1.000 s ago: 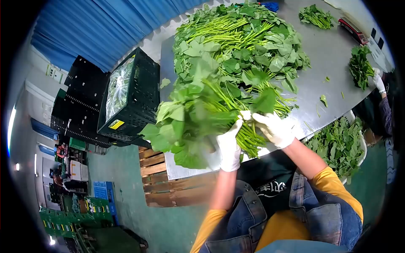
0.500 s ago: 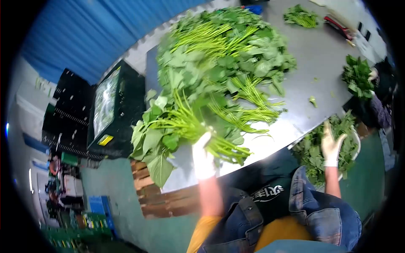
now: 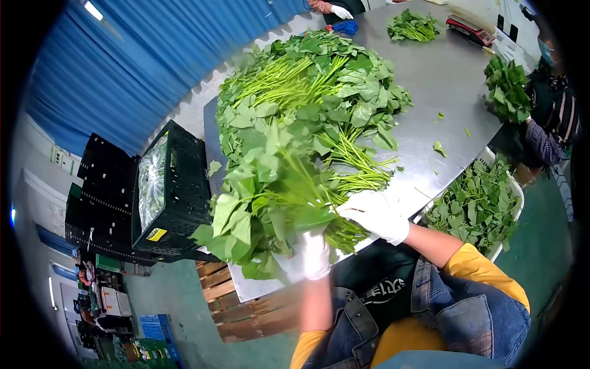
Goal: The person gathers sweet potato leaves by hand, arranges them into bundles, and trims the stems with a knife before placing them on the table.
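My gloved left hand is closed around the lower part of a bunch of leafy greens, near the table's front edge. The leaves fan out to the left and are blurred; the cut stems point right. My gloved right hand is at those stems from the right side, its fingers drawn together on them; the fingertips are partly hidden among the greens. Just beyond lies a big heap of the same greens, with long stems and several loose bundles.
A white tub of loose leaves stands at right, below the metal table. A black crate with bagged greens is at left. A red scale sits at the back. A co-worker at right holds greens; another person's gloved hand is behind.
My right hand has left the tub of leaves and come across to the stems in my left hand. The co-worker's bunch is raised higher.
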Motion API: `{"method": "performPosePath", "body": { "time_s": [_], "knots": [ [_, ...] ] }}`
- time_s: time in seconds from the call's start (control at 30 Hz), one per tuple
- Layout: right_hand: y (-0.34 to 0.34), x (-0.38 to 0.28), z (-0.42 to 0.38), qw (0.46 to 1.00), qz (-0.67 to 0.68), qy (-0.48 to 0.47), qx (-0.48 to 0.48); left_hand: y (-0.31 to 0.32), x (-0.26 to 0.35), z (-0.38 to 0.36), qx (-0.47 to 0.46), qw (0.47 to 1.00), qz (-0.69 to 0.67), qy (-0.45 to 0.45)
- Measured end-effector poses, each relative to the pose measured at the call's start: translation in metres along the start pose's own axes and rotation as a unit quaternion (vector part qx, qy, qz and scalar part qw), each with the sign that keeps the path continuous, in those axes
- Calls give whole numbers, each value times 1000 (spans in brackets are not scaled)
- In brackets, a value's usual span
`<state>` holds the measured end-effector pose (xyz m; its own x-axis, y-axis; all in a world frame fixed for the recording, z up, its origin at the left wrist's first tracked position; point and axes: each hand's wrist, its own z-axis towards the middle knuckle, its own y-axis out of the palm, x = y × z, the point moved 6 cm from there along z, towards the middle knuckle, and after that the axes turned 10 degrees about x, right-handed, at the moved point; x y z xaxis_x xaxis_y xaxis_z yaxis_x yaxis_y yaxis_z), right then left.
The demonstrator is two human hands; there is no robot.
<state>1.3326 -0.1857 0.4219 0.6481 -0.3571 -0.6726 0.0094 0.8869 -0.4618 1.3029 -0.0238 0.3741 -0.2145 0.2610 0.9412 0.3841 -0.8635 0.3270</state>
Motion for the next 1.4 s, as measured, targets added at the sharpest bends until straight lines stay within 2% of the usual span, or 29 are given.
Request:
{"method": "performPosePath", "body": {
  "time_s": [0.03, 0.07, 0.1, 0.13, 0.17, 0.23, 0.3, 0.37, 0.47, 0.57, 0.6, 0.7, 0.77, 0.8, 0.83, 0.87, 0.9, 0.97, 1.03, 1.07, 1.1, 1.13, 1.17, 1.23, 1.27, 1.3, 1.33, 1.37, 1.4],
  "knots": [
    [-3, -1, -2, 1000, 3, 0, -1, -3, -3, -2, 2, 1000, 2, 0],
    [-10, 4, -3, 975, 145, 166, -22, 4, 10, -6, 41, 997, -56, -40],
    [-8, 11, -11, 902, 280, 325, -42, 7, 15, -8, 80, 987, -113, -80],
    [-6, 22, -15, 890, 321, 322, -41, 2, 5, -3, 84, 985, -125, -86],
    [-6, 31, -17, 920, 292, 258, -45, 4, 6, -2, 91, 984, -121, -89],
    [-14, 32, -17, 837, 409, 363, -13, 14, 5, -4, 41, 976, -150, -150],
    [-22, 27, -4, 869, 376, 321, 25, 8, -29, -5, 66, 936, -189, -288],
    [-20, 31, 3, 890, 349, 288, 42, 19, -25, -9, 17, 943, -192, -273],
    [-14, 23, 20, 953, 249, 175, 3, 39, -1, -17, -18, 956, -179, -230],
    [5, 21, 30, 935, 302, 188, 1, 43, 5, -18, -32, 954, -224, -196],
    [7, 17, 33, 934, 305, 185, -1, 41, 7, -19, -12, 965, -184, -187],
    [4, 3, 34, 909, 335, 246, -32, 35, 12, -13, 1, 979, -155, -134],
    [-1, -3, 29, 823, 457, 336, -13, 26, 5, -9, -1, 981, -134, -137],
    [4, 7, 23, 809, 490, 324, 29, 7, -23, -2, 32, 966, -183, -179],
    [8, 21, 11, 779, 525, 338, -60, -5, -41, 0, 63, 945, -231, -221],
    [1, 19, -1, 763, 549, 316, -130, 3, -7, -12, 129, 960, -163, -189],
    [-12, 14, -13, 747, 565, 290, -197, -18, -37, 0, 86, 934, -277, -211],
    [-50, 23, -32, 843, 418, 181, -285, -17, -3, 1, 101, 978, -124, -138],
    [-83, 50, -66, 844, 344, 309, -272, -29, 10, -1, 134, 961, -210, -117],
    [-100, 63, -78, 873, 243, 328, -266, -36, 14, -1, 123, 970, -177, -113],
    [-117, 78, -92, 891, 142, 346, -258, -38, 17, 0, 126, 965, -199, -116],
    [-135, 106, -115, 915, -139, 251, -284, -30, 28, -3, 115, 966, -194, -123],
    [-145, 109, -116, 856, -408, 135, -289, -23, 35, -6, 105, 968, -189, -131],
    [-156, 117, -116, 833, -483, 166, -210, -19, 14, -3, 63, 968, -185, -155],
    [-155, 104, -100, 902, -354, 196, -148, -11, 5, -4, 21, 968, -183, -172],
    [-148, 89, -83, 947, -254, 181, -79, -1, 1, -10, 34, 964, -178, -197],
    [-137, 67, -61, 961, -124, 245, -46, 9, 2, -11, -23, 982, -98, -160],
    [-122, 54, -45, 969, 5, 244, -25, 17, 0, -13, -81, 989, -16, -121],
    [-103, 48, -33, 948, 101, 300, -33, 11, -29, -14, -84, 975, -70, -193]
  ]
}}
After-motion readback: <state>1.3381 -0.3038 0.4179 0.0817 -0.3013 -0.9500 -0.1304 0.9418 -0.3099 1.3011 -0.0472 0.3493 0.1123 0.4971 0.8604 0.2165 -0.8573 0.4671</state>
